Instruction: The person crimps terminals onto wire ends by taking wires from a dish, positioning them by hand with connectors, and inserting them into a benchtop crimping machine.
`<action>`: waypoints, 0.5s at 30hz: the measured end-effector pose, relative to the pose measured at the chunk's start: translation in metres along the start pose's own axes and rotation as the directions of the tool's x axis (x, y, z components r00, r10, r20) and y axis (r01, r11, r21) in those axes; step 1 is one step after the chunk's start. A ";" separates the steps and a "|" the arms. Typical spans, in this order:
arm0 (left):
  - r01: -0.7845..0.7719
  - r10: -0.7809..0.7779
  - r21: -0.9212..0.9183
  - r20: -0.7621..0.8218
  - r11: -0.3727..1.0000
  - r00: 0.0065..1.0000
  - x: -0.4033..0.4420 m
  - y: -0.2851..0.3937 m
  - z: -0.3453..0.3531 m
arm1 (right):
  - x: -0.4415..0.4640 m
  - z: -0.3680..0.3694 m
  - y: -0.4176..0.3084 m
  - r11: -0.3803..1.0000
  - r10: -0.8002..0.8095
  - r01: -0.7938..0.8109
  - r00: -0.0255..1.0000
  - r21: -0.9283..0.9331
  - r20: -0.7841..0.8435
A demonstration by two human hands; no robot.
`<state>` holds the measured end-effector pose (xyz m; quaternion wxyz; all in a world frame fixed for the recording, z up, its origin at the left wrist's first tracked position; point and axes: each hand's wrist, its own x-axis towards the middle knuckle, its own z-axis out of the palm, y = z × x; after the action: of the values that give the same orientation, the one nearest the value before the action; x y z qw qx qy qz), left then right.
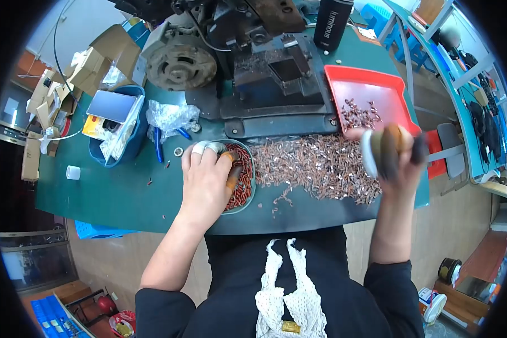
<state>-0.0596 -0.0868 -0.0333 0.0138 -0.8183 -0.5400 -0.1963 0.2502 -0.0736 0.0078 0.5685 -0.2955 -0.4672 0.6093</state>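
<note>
My left hand (205,180) rests at the left side of a pale green-rimmed container (252,188) full of small reddish-brown pieces (242,194). Its fingers curl inward, with white and orange coverings on some of them. Thumb and index finger come close together above the pieces; anything between them is hidden. Smeared by motion, my right hand (393,155) hovers at the near edge of a red tray (372,79), with white and dark coverings on its fingers. Small dark-red pieces (359,114) lie in that tray. A wide spread of small brownish and silvery pieces (315,166) covers the table between both hands.
A heavy dark machine (276,84) stands behind the spread. A black bottle (333,25) is at the back. To the left are a blue bin (135,135), a plastic bag (172,116), blue-handled pliers (158,145) and a white cap (72,172) on the green table (112,191).
</note>
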 end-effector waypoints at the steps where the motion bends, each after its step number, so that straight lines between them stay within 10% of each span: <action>1: -0.043 0.044 0.049 -0.025 0.998 0.999 0.000 0.001 0.002 | -0.003 0.019 -0.001 0.987 -0.158 0.150 0.969 0.056 0.188; 5: -0.071 0.074 0.084 -0.039 0.994 0.996 0.003 0.004 0.004 | -0.007 0.083 -0.019 0.665 -0.517 -0.076 0.670 0.743 0.532; 15: 0.081 -0.083 -0.035 -0.035 0.996 0.996 -0.002 0.006 0.009 | -0.032 0.090 -0.049 0.644 -0.418 -0.176 0.734 0.744 0.535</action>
<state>-0.0519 -0.0886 -0.0414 0.0017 -0.7918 -0.5695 -0.2207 0.1960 -0.1297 0.0813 0.4738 0.2415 -0.3605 0.7663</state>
